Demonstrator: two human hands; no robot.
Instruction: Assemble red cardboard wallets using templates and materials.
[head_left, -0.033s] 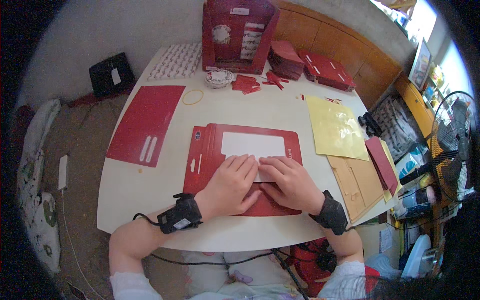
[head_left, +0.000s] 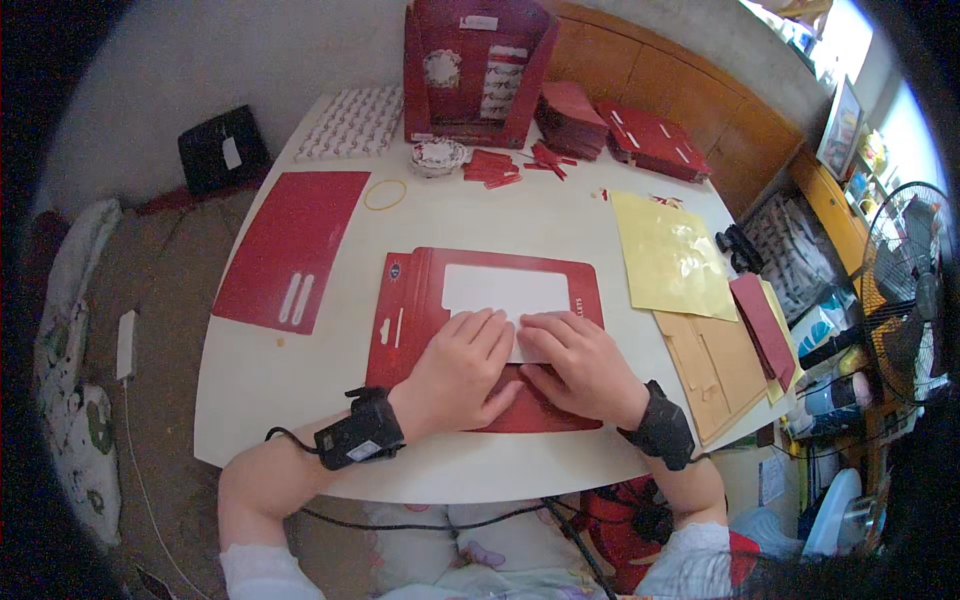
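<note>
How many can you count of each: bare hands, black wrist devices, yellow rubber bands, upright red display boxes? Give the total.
Bare hands: 2
Black wrist devices: 2
Yellow rubber band: 1
Upright red display box: 1
Total: 6

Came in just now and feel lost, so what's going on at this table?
A person has both bare hands on a red card piece on the table. The left hand and right hand lie with fingers extended and fingertips close together over the lower part of its white area. A red sheet lies to the left and a yellow sheet to the right; a red box stands at the far side.
</note>
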